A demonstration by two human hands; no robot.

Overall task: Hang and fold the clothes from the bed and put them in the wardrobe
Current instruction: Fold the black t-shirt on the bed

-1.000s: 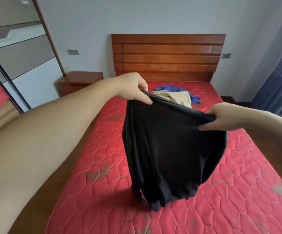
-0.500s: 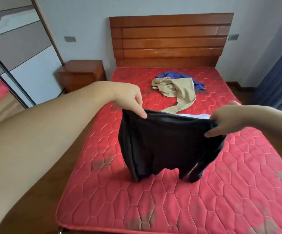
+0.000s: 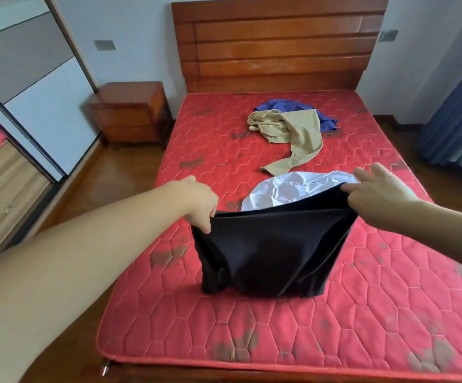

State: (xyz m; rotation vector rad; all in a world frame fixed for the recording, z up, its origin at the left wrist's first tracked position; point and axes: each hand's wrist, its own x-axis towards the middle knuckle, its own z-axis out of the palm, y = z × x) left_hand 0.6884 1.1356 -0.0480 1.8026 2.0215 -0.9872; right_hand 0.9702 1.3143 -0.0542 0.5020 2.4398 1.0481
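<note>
A black garment [image 3: 268, 255] is stretched between my two hands over the red mattress [image 3: 252, 333], its lower part bunched on the bed. My left hand [image 3: 196, 203] pinches its upper left corner. My right hand [image 3: 376, 194] pinches the upper right corner, with the other fingers spread. Just behind the black cloth lies a white garment [image 3: 293, 189], partly hidden. A beige shirt [image 3: 293, 134] lies crumpled farther up the bed, on top of a blue garment [image 3: 326, 120]. The wardrobe [image 3: 11, 111] with sliding doors stands at the left.
A wooden headboard [image 3: 276, 42] closes the far end of the bed. A wooden nightstand [image 3: 130, 111] stands left of it. Wooden floor [image 3: 108, 186] runs between bed and wardrobe. Blue curtains [image 3: 456, 114] hang at the right.
Both hands have lowered the black garment toward the mattress, so its bottom now rests bunched on the bed. The white garment has come into view behind it.
</note>
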